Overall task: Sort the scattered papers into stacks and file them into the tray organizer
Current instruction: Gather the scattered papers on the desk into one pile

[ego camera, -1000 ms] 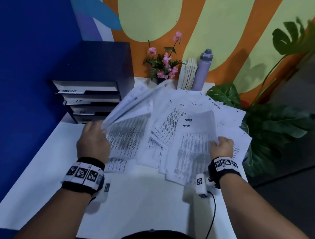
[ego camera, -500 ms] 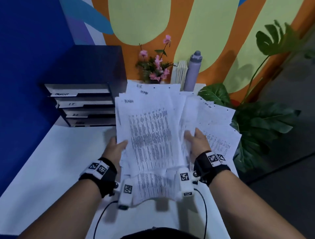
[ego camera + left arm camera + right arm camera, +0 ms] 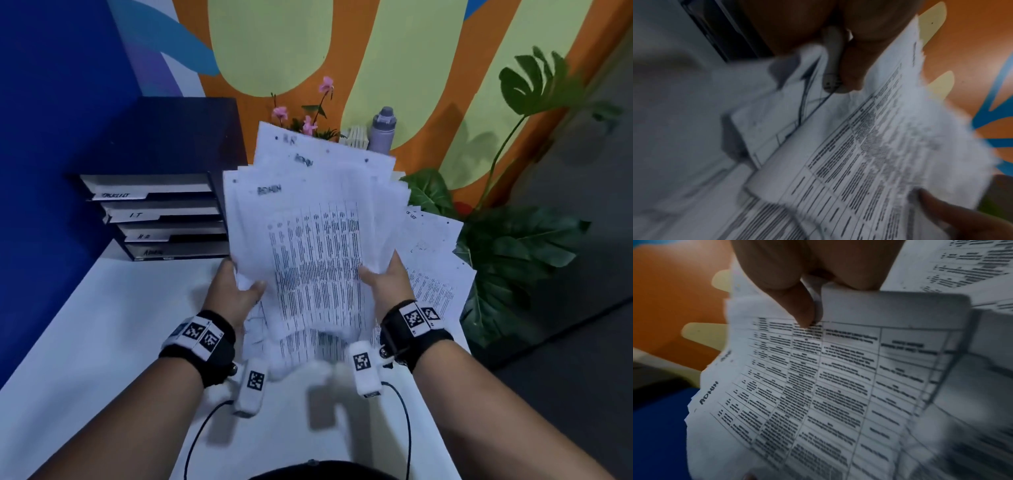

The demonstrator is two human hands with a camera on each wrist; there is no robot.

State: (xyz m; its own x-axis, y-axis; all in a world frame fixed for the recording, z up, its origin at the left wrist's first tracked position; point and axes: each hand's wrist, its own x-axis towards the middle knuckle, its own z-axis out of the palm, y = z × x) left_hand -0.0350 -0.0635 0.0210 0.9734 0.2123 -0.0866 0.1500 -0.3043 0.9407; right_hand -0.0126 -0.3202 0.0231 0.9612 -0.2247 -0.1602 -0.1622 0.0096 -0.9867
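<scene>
Your left hand [image 3: 236, 291] and right hand [image 3: 388, 284] clamp the sides of an uneven sheaf of printed papers [image 3: 315, 222], raised over the white table [image 3: 102, 342]. More sheets [image 3: 435, 260] lie beneath; the tray organizer [image 3: 164, 212] stands left.

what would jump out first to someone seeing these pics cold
The thick, uneven bundle of papers held up over the middle of the white table, the left hand and right hand gripping its sides. More papers lie fanned on the table to the right. At the back left stands the dark tray organizer with labelled shelves, against an orange and green wall.
</scene>
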